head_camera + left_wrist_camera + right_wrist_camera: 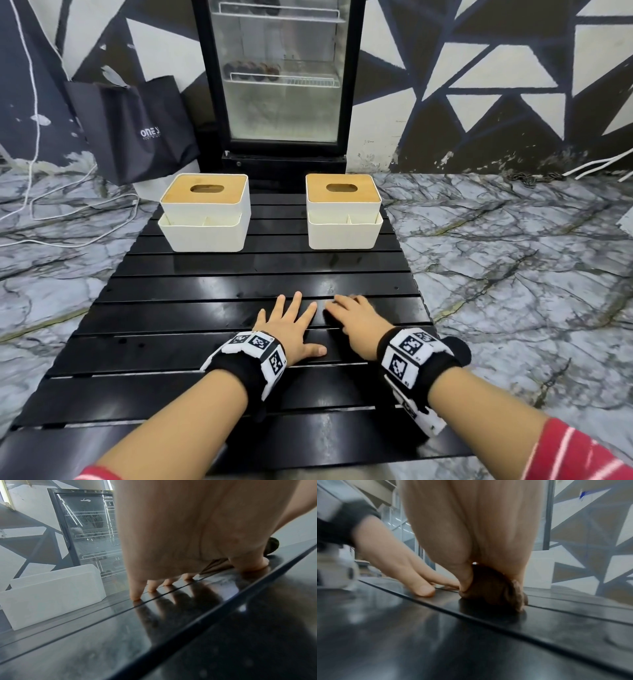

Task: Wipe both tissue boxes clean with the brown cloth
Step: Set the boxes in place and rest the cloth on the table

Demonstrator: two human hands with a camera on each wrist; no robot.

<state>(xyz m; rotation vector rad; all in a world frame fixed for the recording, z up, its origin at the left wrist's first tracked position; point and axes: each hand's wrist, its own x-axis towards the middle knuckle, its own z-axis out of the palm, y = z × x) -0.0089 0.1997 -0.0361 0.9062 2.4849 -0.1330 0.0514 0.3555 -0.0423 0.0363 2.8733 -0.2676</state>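
brown cloth being gathered on the slatted table

cloth is bunched under the curled right hand; left hand lies flat, fingers spread. both tissue boxes wait untouched at the far end. a firm wad should be secured before lifting.

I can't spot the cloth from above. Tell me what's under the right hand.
The brown cloth, bunched, sits under the right hand on the black table, thumb and fingers curled round it. From the head view the hand covers it almost wholly.
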